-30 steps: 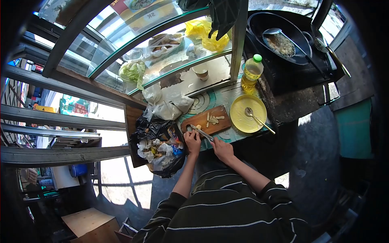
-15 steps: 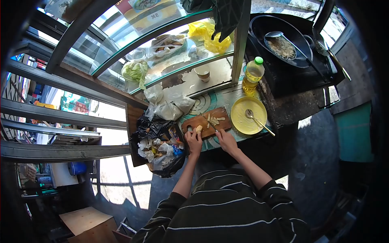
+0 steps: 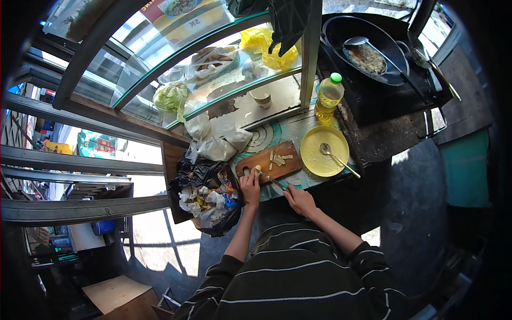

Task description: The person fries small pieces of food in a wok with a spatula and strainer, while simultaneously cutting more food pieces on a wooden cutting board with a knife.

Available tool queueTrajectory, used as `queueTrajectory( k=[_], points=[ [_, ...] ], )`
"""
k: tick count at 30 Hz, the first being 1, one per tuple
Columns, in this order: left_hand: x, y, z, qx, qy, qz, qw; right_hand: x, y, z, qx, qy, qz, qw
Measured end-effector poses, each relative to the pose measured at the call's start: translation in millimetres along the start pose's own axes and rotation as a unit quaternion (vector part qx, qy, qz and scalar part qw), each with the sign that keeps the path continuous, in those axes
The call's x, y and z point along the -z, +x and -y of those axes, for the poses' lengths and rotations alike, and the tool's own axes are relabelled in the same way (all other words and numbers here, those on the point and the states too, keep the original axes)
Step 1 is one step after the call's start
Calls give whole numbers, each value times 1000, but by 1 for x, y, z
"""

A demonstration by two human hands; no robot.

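Observation:
My left hand [image 3: 249, 188] is closed at the near left of the wooden cutting board [image 3: 290, 167], its fingertips on a small pale yellowish piece of food [image 3: 258, 168]. My right hand [image 3: 300, 201] is wrapped round the handle of a knife [image 3: 273, 181]. The blade slants up and left over the board's near edge, its tip right at the pale piece. Cut pale strips [image 3: 278, 159] lie loose on the middle of the board. To the right of it stands a yellow plate [image 3: 312, 141] with a spoon [image 3: 336, 158] resting in it.
Left of the board hangs a black trash bag [image 3: 226, 218] full of wrappers. White plastic bags [image 3: 217, 144] sit behind it. An oil bottle [image 3: 329, 98] with a green cap stands behind the plate. A wok [image 3: 336, 34] sits on the stove. A glass case [image 3: 208, 106] borders the counter.
The knife has moved from the cut strips down to the pale piece at my left fingertips. My right hand has come slightly nearer my body, and the view has shifted a little.

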State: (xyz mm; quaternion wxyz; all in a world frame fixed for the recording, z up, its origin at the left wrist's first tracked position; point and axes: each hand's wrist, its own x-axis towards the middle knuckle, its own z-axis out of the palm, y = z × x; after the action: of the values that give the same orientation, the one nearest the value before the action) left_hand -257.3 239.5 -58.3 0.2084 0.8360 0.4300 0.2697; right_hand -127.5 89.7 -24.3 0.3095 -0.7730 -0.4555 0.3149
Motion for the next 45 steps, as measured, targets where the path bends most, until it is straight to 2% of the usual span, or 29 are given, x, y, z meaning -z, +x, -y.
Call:
queueTrajectory(
  k=[13,17,24,27,32,37,39,45],
  points=[
    [-2,-3,4,-14,-6,3,1000,8,1,-7,41,-53,-5,998],
    [-2,-1,2,0,-12,-10,1000,9,1,-4,41,-95,-25,994],
    [-4,0,4,14,-22,-22,999,13,3,0,69,-96,-42,992],
    [-4,1,4,28,-26,-24,999,10,2,5,50,-99,-46,993],
    [-7,3,4,32,-27,-35,999,1,1,14,41,-86,-105,990],
    [-11,2,6,36,-36,-49,997,-8,7,15,28,-86,-93,992],
    [-11,2,6,0,-4,-69,998,-7,12,22,21,-85,-94,992],
    [-9,-1,2,-9,-3,-60,998,-4,42,32,-46,-84,-82,992]
  ],
)
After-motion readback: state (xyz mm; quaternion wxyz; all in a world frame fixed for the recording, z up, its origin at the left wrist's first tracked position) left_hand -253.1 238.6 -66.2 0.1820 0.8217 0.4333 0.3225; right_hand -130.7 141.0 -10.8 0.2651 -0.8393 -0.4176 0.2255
